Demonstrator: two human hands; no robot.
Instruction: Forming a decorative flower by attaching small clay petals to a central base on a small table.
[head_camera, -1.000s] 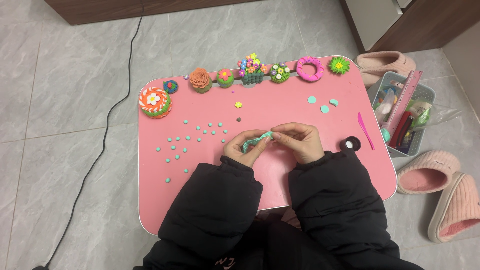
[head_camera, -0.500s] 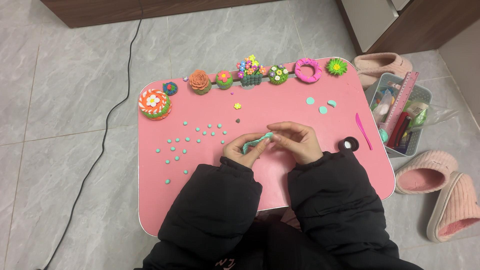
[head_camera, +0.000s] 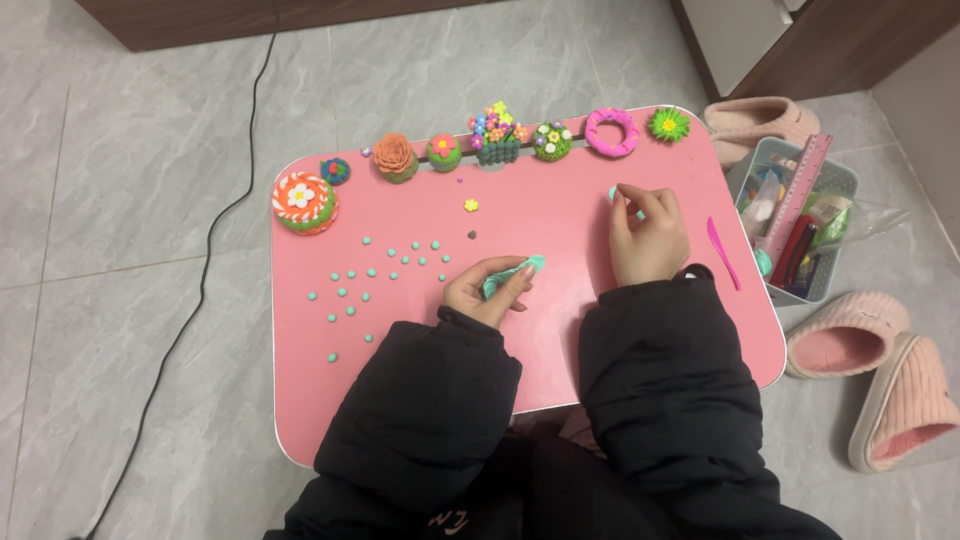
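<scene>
My left hand (head_camera: 490, 290) rests near the middle of the pink table (head_camera: 560, 360) and grips a teal clay piece (head_camera: 512, 273) between thumb and fingers. My right hand (head_camera: 648, 235) has reached toward the table's far right, its fingertips pinched on a small teal clay bit (head_camera: 614, 193). Several tiny teal clay balls (head_camera: 375, 275) lie scattered on the table to the left of my left hand. Both arms wear black padded sleeves.
Clay flowers and cakes line the far edge: an orange-and-white cake (head_camera: 304, 202), a pink ring (head_camera: 612, 131), a flower basket (head_camera: 497, 134). A pink clay tool (head_camera: 722, 250) lies by the right edge. A grey tool box (head_camera: 792, 220), pink slippers (head_camera: 880, 365) and a black cable (head_camera: 205, 250) lie on the tiled floor.
My right hand left the teal piece and moved up and right to the small teal bits. My left hand kept the teal piece and stayed near the middle.
</scene>
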